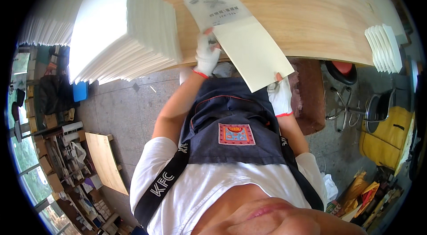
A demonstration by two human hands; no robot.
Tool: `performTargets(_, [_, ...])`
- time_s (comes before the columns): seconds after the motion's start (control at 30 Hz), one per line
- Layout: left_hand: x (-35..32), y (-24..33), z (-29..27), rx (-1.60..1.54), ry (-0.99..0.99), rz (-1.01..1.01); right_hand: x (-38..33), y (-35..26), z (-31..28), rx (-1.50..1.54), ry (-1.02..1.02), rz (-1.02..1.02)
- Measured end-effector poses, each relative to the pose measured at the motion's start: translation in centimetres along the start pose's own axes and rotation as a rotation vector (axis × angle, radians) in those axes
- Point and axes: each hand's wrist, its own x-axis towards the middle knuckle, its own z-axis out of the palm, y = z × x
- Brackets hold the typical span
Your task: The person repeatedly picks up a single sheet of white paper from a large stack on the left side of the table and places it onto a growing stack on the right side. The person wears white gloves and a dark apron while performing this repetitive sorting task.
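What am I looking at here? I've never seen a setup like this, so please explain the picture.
There's no machine here. The picture comes from a wide fisheye camera worn on a person's head, looking down, so straight edges bend. The wearer's right hand, gloved in white, holds the near end of a long paper, thumb on top. The paper is printed in grey at its far end and plain cream nearer. The left hand, gloved too, is at its left edge; I can't tell whether it grips. The wooden table also bears a tall pile of white sheets on the left; a smaller white pile is at its right end.
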Motion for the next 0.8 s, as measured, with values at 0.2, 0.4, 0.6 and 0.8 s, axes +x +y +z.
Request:
performTargets(0.2, [-5.1, -2.7, 5.9, -1.76, 0.196, -0.905, -2.6, -0.9, -0.3, -0.062, -0.107, 0.007])
performTargets(0.4, [-10.5, -4.4, 6.8, -1.519, -0.13, -1.134, -2.4, -0.6, -0.7, -0.204, -0.122, 0.036])
performTargets(0.6, [-13.4, -2.5, 5.5, -0.516, -0.35, -0.864, 0.2, 4.7, -0.6, -0.112, -0.205, 0.151])
performTargets(0.8, [-13.7, -5.2, 5.4, -0.501, -0.062, -0.999, 6.0, 8.6, 2.7, 0.478, -0.206, 0.355])
